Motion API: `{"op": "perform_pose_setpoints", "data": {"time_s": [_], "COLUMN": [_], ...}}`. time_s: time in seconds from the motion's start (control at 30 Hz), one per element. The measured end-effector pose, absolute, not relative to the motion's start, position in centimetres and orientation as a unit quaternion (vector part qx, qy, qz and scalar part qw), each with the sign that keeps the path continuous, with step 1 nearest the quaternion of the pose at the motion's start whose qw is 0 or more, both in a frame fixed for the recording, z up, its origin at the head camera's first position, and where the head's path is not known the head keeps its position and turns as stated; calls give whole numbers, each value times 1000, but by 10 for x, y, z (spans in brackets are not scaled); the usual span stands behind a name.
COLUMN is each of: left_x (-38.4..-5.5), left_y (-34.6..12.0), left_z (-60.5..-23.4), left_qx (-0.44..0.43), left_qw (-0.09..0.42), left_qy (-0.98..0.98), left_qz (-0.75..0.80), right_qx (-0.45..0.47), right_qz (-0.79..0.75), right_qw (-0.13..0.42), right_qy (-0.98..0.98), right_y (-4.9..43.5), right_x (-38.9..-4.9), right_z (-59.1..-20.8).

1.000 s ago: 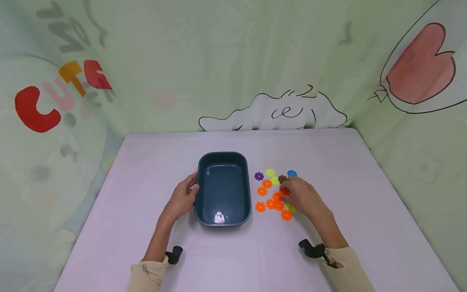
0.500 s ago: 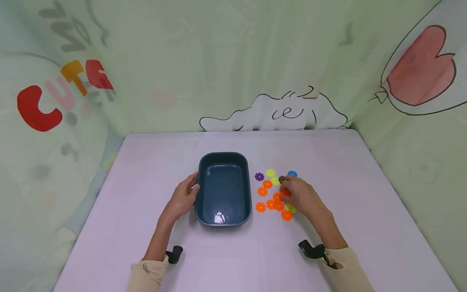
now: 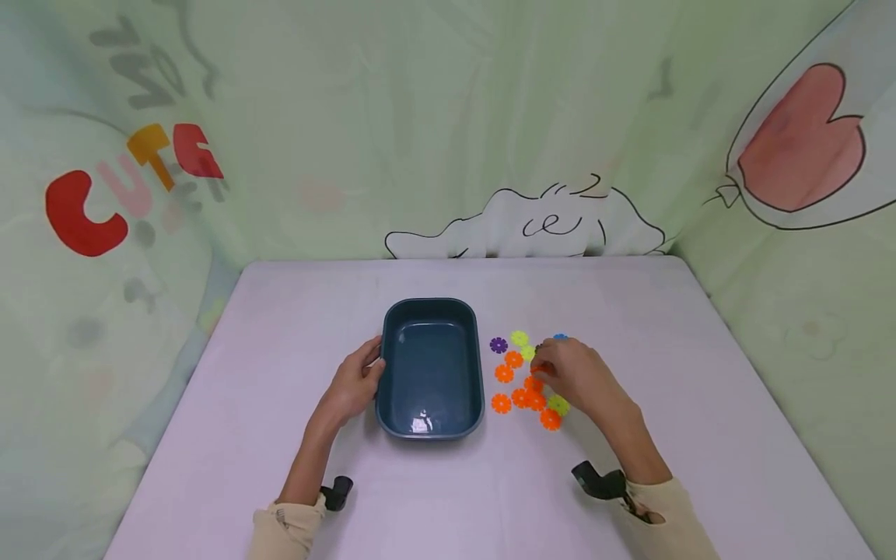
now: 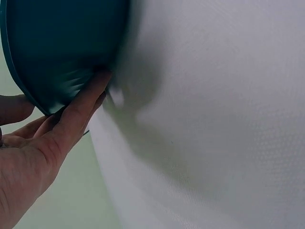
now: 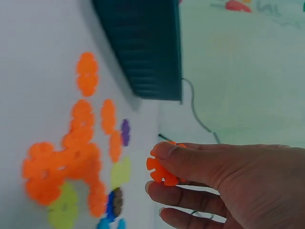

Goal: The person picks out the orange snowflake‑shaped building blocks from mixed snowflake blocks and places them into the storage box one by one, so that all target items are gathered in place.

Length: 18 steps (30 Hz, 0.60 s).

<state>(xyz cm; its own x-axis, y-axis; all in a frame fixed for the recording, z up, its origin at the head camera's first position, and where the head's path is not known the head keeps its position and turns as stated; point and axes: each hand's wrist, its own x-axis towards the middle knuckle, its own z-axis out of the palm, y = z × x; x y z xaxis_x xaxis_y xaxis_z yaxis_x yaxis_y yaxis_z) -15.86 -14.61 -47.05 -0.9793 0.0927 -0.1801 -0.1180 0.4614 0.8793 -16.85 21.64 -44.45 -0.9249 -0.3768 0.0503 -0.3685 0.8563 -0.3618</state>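
Note:
A dark teal rectangular dish (image 3: 430,381) lies on the table. My left hand (image 3: 354,386) grips its left side, thumb at the rim and fingers against the outer wall (image 4: 52,52). To the right of the dish, my right hand (image 3: 579,375) pinches an orange snowflake disc (image 5: 164,172) between thumb and forefinger. The right wrist view shows this disc held clear of the table. Below and beside that hand lie several flat orange discs (image 3: 501,403), a purple disc (image 3: 498,345), yellow-green discs (image 3: 519,337) and a blue disc (image 3: 560,337). A brown disc (image 5: 117,202) is mostly hidden in the head view.
The white-covered table (image 3: 434,505) meets a printed green curtain (image 3: 315,140) at the back and both sides. Black wrist-camera mounts (image 3: 599,481) stick out from both forearms. Some loose discs overlap each other.
My right hand has risen slightly and shifted a little left with the orange disc. My left hand keeps its grip on the dish. The head view has tilted slightly.

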Motion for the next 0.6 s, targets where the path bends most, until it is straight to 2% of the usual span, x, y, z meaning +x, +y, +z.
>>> {"op": "perform_pose_setpoints", "data": {"time_s": [0.23,0.6], "left_x": [-158,-157], "left_y": [-147,-146], "left_z": [-474,-472], "left_qx": [-9,-5], "left_qw": [96,92], "left_qy": [857,854], "left_qz": [507,513], "right_qx": [-239,-324], "right_qz": [-201,-277], "right_qw": [-18,-27], "right_qy": [950,904], "right_y": [194,142], "right_x": [-170,-180], "right_z": [-416,-384]}}
